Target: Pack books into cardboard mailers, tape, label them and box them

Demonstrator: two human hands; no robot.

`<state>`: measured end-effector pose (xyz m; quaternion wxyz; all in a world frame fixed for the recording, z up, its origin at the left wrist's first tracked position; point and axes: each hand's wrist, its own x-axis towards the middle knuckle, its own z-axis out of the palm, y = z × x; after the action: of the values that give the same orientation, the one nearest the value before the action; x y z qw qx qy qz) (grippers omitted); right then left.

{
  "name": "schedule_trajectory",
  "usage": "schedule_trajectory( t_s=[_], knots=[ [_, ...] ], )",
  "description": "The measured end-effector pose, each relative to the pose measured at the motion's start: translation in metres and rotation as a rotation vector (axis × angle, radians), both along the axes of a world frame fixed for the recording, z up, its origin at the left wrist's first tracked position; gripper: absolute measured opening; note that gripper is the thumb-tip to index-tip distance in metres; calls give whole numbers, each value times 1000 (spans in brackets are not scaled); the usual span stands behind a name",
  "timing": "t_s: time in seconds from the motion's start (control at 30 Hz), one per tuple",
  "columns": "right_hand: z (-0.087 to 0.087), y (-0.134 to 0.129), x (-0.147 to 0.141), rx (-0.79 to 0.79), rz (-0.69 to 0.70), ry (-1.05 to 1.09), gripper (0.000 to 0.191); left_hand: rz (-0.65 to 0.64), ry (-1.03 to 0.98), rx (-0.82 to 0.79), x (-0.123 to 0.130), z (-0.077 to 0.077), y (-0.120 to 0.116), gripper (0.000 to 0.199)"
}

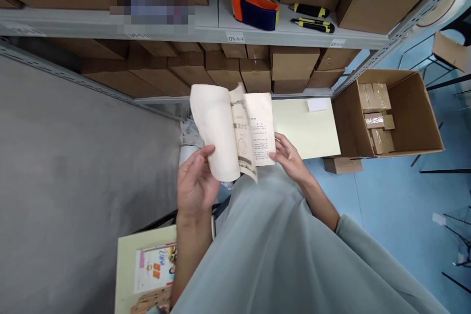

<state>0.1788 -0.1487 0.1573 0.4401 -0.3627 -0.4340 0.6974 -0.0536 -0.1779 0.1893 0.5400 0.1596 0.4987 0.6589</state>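
Observation:
Between my two hands a thin paper booklet lies open, its cover bent back to the left. One loose leaf with a dark decorated border and a round red stamp stands partly turned in the middle, and the right page carries printed lines of text. My left hand pinches the left edge of the booklet between thumb and fingers. My right hand grips the right page at its lower edge, thumb on top. Below the booklet is the light grey-green cloth of my clothing.
A metal shelf with cardboard boxes runs ahead, holding an orange and navy strap and two box cutters. A pale table stands beyond my right hand, beside an open carton. A colourful printed booklet lies lower left.

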Motion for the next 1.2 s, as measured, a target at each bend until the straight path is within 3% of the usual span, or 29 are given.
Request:
schedule_trajectory(
  t_s=[0.27, 0.7, 0.9, 1.2],
  knots=[
    [13, -9, 0, -192, 16, 152, 62, 41, -137, 84, -12, 12, -9, 21],
    [33, -20, 4, -166, 43, 151, 67, 35, -132, 177, -10, 23, -14, 21],
    [32, -18, -2, -179, -5, 192, 68, -12, -144, 97, -11, 22, -15, 33],
    [16, -19, -11, -271, -8, 266, 75, -76, -162, 59, -1, 36, -10, 53]
  ],
)
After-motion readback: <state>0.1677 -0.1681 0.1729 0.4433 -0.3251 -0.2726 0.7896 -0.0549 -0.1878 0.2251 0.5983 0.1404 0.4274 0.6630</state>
